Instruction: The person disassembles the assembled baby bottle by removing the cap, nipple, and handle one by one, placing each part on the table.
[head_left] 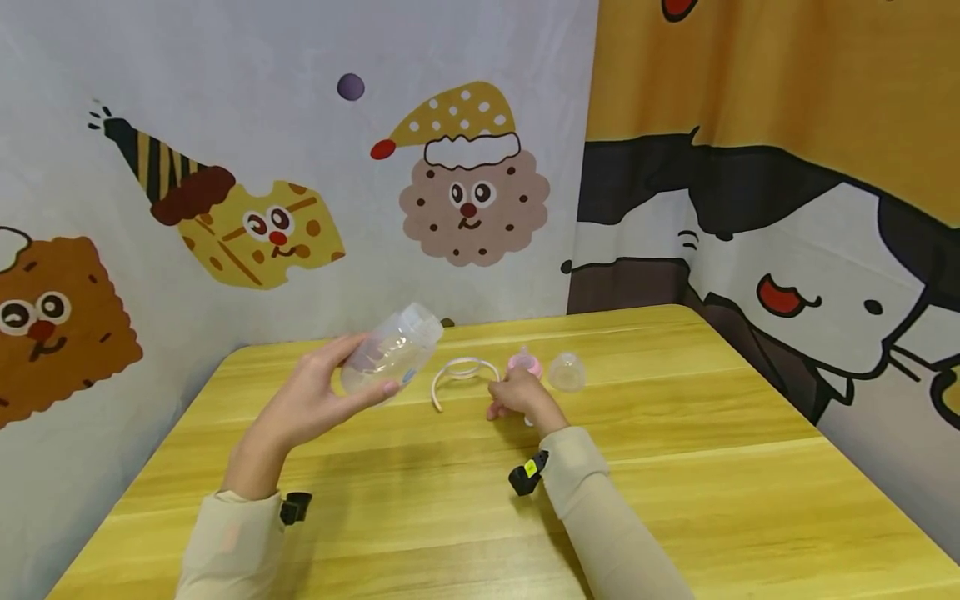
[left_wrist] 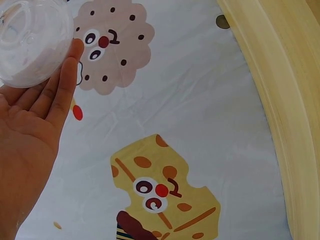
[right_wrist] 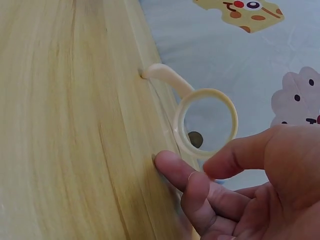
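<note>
My left hand (head_left: pixel 318 392) grips a clear baby bottle (head_left: pixel 393 350), tilted above the table with its neck toward the upper right. The bottle's round base (left_wrist: pixel 35 42) shows in the left wrist view, fingers along its side. Over the table, my right hand (head_left: pixel 521 396) pinches a white ring-shaped bottle handle (head_left: pixel 465 367). In the right wrist view, the handle's ring (right_wrist: pixel 232 112) stands out beyond the thumb, and one curved arm reaches the tabletop; its other arm is mostly hidden. A pink collar with a teat (head_left: pixel 525 358) stands just behind that hand.
A clear domed cap (head_left: pixel 567 372) stands right of the pink collar. Everything is on a wood-grain table (head_left: pixel 420 500). Cartoon-printed curtains (head_left: pixel 300 83) hang close behind its back edge and along the right. A small camera (head_left: pixel 527 475) is strapped at the right wrist.
</note>
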